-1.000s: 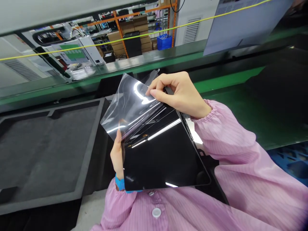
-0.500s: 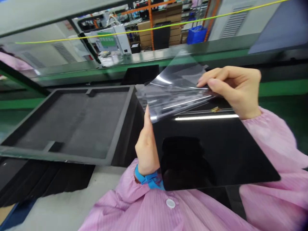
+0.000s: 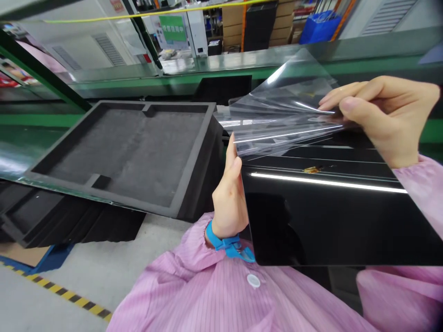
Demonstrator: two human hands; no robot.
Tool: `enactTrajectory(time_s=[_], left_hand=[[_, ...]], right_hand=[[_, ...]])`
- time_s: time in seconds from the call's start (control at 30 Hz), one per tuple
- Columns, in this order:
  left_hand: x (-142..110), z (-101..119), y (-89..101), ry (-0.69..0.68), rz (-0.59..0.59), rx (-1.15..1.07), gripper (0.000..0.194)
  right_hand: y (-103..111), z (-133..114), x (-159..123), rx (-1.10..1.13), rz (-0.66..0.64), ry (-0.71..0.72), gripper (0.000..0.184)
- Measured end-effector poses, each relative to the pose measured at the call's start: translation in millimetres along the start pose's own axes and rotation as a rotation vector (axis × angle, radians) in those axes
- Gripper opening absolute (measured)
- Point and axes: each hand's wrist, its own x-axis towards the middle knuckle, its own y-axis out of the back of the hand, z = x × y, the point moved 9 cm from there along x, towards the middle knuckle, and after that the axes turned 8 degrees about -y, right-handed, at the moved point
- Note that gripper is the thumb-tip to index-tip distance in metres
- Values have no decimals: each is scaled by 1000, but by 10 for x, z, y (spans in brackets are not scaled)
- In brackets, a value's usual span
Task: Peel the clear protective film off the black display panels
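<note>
A glossy black panel (image 3: 332, 221) lies tilted in front of my chest. My left hand (image 3: 229, 193) grips its left edge, thumb up along the side, a blue strap on the wrist. My right hand (image 3: 384, 113) pinches a clear plastic film (image 3: 284, 115) between thumb and fingers at the panel's far right. The film is lifted off most of the panel and curls upward to the left; whether its near edge still touches the panel I cannot tell.
A dark grey foam tray (image 3: 138, 152) with a shallow recess sits to the left on the green conveyor line (image 3: 41, 138). More foam trays (image 3: 69, 221) lie lower left. Grey floor with yellow-black tape (image 3: 69, 295) below. Shelving, boxes and a blue crate (image 3: 320, 27) stand beyond the line.
My right hand has pulled the film farther up and to the right, peeling more of it off the panel. My view has swung left, so the foam tray shows more fully.
</note>
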Motion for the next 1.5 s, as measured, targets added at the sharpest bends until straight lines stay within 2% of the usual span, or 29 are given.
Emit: enactTrajectory(time_s=[0.1,0.2,0.3,0.43,0.8,0.97,1.1,1.17,1.3,1.33,1.4,1.43,1.5], left_hand=[[34,-39,15,68,22,-28,44],[116,-167,168,132,52,73,44],[247,-319,372,132,55,216,41],[376,-512,499,134,4,319,41],[394,-586,503,111,-86,473,40],[404,-619,513,93,-103,478,38],[357,-597,567,88,-66,441,36],[309,-564,599,87,-43,414,36],[209,-532,559,108,-50,331,64],[183,-537,523,120,-64,304,66],[117,-569,434,167,-106,232,50],[77,-587,388,193,-135,190,49],[3,-581,334,201,-185,138,66]], right_hand=[[-10,-61,-15,40,25,21,30],[-9,-174,-38,32,75,61,23],[-42,-317,-50,-142,95,82,17],[-119,-479,-30,-360,63,78,19],[-183,-627,-64,-549,29,45,26],[-173,-634,-64,-541,32,45,28],[-120,-577,-119,-502,27,99,25],[-123,-498,-196,-415,-62,138,20],[-236,-295,-496,-203,-436,173,15],[-251,-257,-592,-184,-519,181,16],[-253,-183,-772,-196,-660,184,19],[-249,-141,-853,-219,-727,175,20],[-204,-58,-945,-275,-802,150,17]])
